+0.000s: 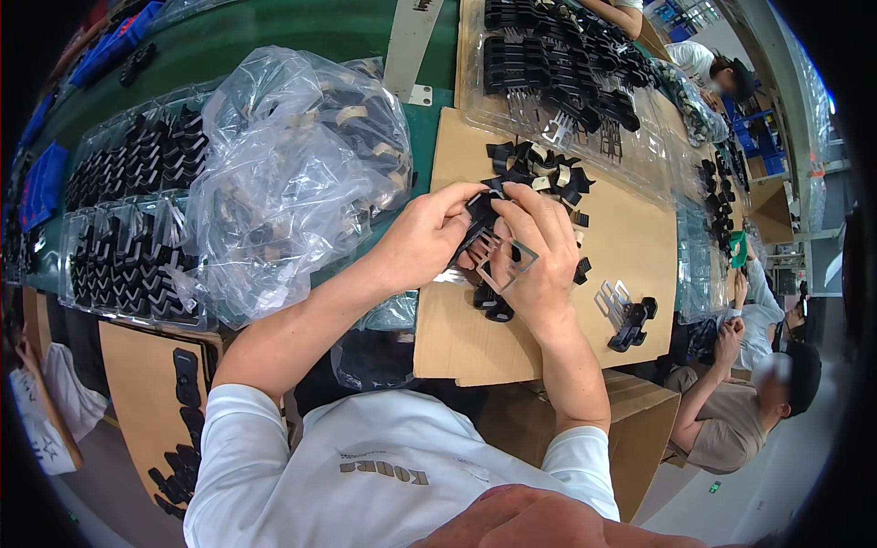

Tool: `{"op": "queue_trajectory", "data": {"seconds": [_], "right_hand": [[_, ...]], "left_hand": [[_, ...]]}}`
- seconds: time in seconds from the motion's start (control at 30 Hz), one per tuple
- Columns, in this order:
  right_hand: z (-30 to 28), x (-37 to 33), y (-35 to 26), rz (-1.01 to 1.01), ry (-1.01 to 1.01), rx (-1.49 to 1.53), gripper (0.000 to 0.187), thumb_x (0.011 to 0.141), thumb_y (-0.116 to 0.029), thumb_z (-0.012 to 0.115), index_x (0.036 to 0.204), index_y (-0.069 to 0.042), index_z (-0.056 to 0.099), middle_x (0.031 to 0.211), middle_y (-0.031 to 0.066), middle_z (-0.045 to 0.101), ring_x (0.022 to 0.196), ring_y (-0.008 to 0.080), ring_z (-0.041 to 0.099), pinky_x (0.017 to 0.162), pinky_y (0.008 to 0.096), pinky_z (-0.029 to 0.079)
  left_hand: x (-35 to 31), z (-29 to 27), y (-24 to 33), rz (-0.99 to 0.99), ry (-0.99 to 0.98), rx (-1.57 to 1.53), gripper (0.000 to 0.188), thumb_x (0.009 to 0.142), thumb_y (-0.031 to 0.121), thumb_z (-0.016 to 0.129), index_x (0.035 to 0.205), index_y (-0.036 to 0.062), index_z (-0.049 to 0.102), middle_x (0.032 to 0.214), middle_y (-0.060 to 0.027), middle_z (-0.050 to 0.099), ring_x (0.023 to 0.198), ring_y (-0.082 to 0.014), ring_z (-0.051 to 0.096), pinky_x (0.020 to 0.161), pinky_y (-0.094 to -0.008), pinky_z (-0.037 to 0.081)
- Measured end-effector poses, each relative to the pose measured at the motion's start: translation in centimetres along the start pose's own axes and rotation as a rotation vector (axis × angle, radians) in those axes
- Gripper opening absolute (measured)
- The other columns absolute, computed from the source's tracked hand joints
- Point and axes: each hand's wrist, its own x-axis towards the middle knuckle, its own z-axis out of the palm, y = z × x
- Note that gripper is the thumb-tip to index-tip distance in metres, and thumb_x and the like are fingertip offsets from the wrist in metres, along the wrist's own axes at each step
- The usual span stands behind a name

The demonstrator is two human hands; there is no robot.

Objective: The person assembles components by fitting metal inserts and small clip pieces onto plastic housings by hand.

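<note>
While the left hand (pixel 427 234) grips a black part (pixel 480 212) between thumb and curled fingers, the right hand (pixel 541 254), half closed, grasps its upper end; a metal frame (pixel 522 274) shows beside the right palm. The part is above cardboard (pixel 475 345), near loose black pieces (pixel 539 166).
</note>
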Motion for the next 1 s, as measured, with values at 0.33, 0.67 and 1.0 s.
{"op": "queue_trajectory", "data": {"seconds": [0.33, 0.67, 1.0], "right_hand": [[0.4, -0.7, -0.1, -0.021, -0.018, 0.025, 0.045, 0.068, 0.002, 0.072, 0.112, -0.003, 0.070, 0.126, 0.0136, 0.066, 0.092, 0.0278, 0.065, 0.077, 0.0347, 0.055], [0.6, -0.8, -0.5, -0.051, -0.028, -0.005, 0.048, 0.069, 0.004, 0.070, 0.117, -0.004, 0.070, 0.131, 0.0145, 0.062, 0.091, 0.0269, 0.065, 0.074, 0.0332, 0.055], [0.6, -0.8, -0.3, 0.205, 0.015, 0.324, 0.043, 0.078, 0.006, 0.068, 0.120, -0.002, 0.069, 0.124, 0.0145, 0.064, 0.089, 0.0227, 0.065, 0.071, 0.0312, 0.054]], "left_hand": [[0.4, 0.1, -0.9, 0.121, 0.053, 0.008, 0.028, 0.099, 0.001, 0.054, 0.126, -0.0050, 0.058, 0.092, -0.0105, 0.072, 0.073, -0.0122, 0.063, 0.067, -0.0254, 0.052], [0.1, -0.3, 0.3, 0.004, 0.049, -0.003, 0.019, 0.102, 0.006, 0.057, 0.118, -0.0037, 0.059, 0.089, -0.0090, 0.072, 0.071, -0.0110, 0.063, 0.062, -0.0235, 0.050], [0.0, -0.2, 0.2, -0.048, 0.010, -0.268, 0.012, 0.107, 0.011, 0.056, 0.113, 0.0013, 0.058, 0.085, -0.0091, 0.069, 0.065, -0.0110, 0.064, 0.057, -0.0212, 0.051]]}}
